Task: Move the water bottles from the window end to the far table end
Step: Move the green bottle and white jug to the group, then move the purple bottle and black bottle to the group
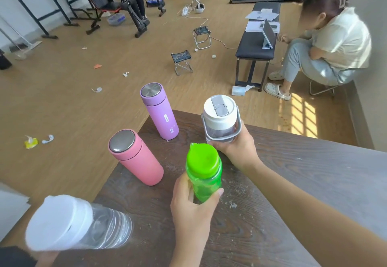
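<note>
1. Five bottles stand on the dark wood-grain table [293, 183], all gathered toward its corner above the wooden floor [62, 103].
2. The left hand [192, 201] is wrapped around the lower body of the green bottle [204, 172], thumb on one side and fingers on the other; the bottle is upright and its base is hidden by the hand, so I cannot tell whether it rests on the table or is lifted.
3. The right hand [236, 145] is closed on the white-lidded bottle [221, 117] from below and behind, its fingers curled around the clear lower part and against the grey carry handle. This bottle sits near the table's far edge, just beyond the green one.
4. The purple bottle [160, 111] stands free at the far edge, left of the white-lidded bottle, with a steel disc on its cap.
5. The pink bottle [135, 156] stands free nearer the camera, between the purple bottle and the clear bottle [83, 222], and just left of the green one.
6. The clear bottle, with a white cap, stands at the table's near left edge, blurred by closeness to the lens.
7. Beyond the table a seated person [326, 42] leans toward a black bench [255, 44], and two small folding stools [182, 61] stand on the floor.
</note>
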Demonstrator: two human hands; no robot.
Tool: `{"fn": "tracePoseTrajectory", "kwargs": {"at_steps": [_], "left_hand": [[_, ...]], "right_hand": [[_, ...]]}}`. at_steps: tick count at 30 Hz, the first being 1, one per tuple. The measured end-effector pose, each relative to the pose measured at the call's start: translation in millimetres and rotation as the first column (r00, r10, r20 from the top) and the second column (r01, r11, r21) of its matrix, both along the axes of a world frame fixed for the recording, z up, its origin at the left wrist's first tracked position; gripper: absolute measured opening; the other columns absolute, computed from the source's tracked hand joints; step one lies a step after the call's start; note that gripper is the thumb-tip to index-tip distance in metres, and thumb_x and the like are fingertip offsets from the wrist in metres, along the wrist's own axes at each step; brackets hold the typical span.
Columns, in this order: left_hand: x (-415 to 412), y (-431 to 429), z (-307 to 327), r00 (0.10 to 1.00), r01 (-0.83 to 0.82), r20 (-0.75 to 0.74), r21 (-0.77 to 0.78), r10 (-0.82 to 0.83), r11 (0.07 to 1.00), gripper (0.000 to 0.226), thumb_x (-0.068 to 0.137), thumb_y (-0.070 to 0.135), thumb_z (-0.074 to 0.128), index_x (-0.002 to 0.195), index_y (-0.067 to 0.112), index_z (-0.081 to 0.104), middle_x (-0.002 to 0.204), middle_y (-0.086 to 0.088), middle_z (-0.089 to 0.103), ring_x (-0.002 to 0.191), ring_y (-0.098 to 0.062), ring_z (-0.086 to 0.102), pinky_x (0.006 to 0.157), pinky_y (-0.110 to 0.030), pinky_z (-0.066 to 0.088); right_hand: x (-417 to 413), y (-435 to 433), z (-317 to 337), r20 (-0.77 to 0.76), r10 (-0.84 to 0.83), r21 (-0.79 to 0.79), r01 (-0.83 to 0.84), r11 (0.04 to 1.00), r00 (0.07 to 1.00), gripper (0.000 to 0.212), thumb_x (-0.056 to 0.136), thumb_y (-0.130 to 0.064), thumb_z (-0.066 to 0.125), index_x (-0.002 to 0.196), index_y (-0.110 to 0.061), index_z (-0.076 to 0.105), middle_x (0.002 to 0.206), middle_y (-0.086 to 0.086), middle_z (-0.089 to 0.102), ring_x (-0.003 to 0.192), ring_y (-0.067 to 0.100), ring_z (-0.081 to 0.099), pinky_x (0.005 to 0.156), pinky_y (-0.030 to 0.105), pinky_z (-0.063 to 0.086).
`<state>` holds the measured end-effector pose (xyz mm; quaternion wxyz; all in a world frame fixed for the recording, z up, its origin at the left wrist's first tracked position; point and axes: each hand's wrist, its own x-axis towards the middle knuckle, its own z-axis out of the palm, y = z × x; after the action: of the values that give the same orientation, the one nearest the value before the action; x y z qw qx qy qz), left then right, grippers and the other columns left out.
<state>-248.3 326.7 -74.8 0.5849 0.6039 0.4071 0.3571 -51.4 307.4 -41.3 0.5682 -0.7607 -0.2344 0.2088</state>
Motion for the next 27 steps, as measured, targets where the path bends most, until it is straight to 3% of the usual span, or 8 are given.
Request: {"fn": "tracePoseTrajectory", "kwargs": {"at_steps": [5,8,11,13,15,18,21,27], "left_hand": [[0,-4,10,0.998,0.034,-0.061,0.038,-0.031,0.999,0.073,0.061,0.021,0.095,0.126,0.043,0.068,0.129,0.001,0.076,0.124,-0.026,0.072,0.110,-0.059,0.054],[-6,-16,15,0.993,-0.004,-0.116,0.075,0.013,0.997,0.095,0.054,0.023,0.099,0.141,0.027,0.061,0.137,0.002,0.071,0.127,-0.016,0.069,0.113,-0.049,0.053],[-16,-50,20,0.932,-0.177,-0.281,0.204,0.230,0.963,0.081,0.049,0.014,0.105,0.115,0.033,0.063,0.098,0.004,0.067,0.084,-0.003,0.065,0.086,-0.019,0.050],[-16,-76,25,0.940,-0.159,-0.267,0.204,0.211,0.966,0.059,0.054,0.022,0.102,0.091,0.042,0.061,0.074,0.004,0.063,0.062,-0.002,0.060,0.062,-0.011,0.043],[-4,-97,22,0.973,-0.068,-0.207,0.178,0.105,0.982,0.044,0.056,0.036,0.091,0.090,0.049,0.068,0.068,0.014,0.069,0.049,0.001,0.060,0.053,-0.006,0.042],[28,-121,27,0.975,0.133,-0.186,0.065,-0.119,0.989,0.048,0.059,0.041,0.085,0.106,0.048,0.075,0.095,0.018,0.080,0.079,-0.004,0.079,0.069,-0.014,0.056],[65,-145,36,0.926,0.347,-0.178,0.062,-0.332,0.936,0.064,0.073,0.024,0.091,0.132,0.033,0.069,0.125,0.015,0.077,0.115,0.000,0.075,0.093,-0.019,0.060],[147,-208,58,0.805,0.583,-0.180,0.068,-0.565,0.810,0.072,0.082,0.023,0.089,0.148,0.029,0.060,0.146,0.019,0.065,0.133,0.007,0.062,0.113,-0.027,0.054]], "right_hand": [[1,-6,3,-0.022,0.075,-0.040,-0.076,0.996,0.997,0.096,0.068,-0.022,0.097,0.147,-0.025,0.043,0.133,-0.012,0.062,0.121,0.008,0.057,0.094,0.022,0.043],[-4,-20,3,-0.041,0.065,-0.067,-0.068,0.995,0.997,0.099,0.069,-0.017,0.096,0.151,-0.020,0.041,0.137,-0.011,0.062,0.126,0.006,0.055,0.100,0.019,0.046],[-12,-47,5,-0.062,0.022,-0.062,-0.026,0.998,0.998,0.106,0.072,-0.014,0.094,0.158,-0.015,0.032,0.151,-0.003,0.054,0.137,0.009,0.051,0.112,0.022,0.037],[-16,-74,9,-0.060,-0.028,-0.039,0.025,0.999,0.998,0.102,0.074,-0.016,0.093,0.158,-0.016,0.034,0.155,-0.001,0.051,0.140,0.009,0.048,0.112,0.021,0.035],[-17,-110,12,-0.043,-0.088,-0.017,0.087,0.996,0.995,0.093,0.076,-0.017,0.091,0.154,-0.018,0.041,0.153,-0.001,0.053,0.137,0.005,0.050,0.110,0.017,0.037],[-12,-168,15,-0.012,-0.193,0.000,0.193,0.981,0.981,0.084,0.078,-0.017,0.089,0.150,-0.020,0.047,0.149,-0.005,0.058,0.135,0.006,0.054,0.105,0.004,0.040],[-4,-229,20,-0.030,-0.318,0.012,0.318,0.948,0.948,0.080,0.079,-0.016,0.088,0.148,-0.025,0.049,0.145,-0.010,0.060,0.131,0.007,0.057,0.105,0.012,0.043],[5,-340,31,-0.003,-0.457,-0.011,0.457,0.890,0.890,0.075,0.080,-0.018,0.087,0.144,-0.031,0.051,0.140,-0.019,0.061,0.129,-0.005,0.058,0.111,0.022,0.046]]}}
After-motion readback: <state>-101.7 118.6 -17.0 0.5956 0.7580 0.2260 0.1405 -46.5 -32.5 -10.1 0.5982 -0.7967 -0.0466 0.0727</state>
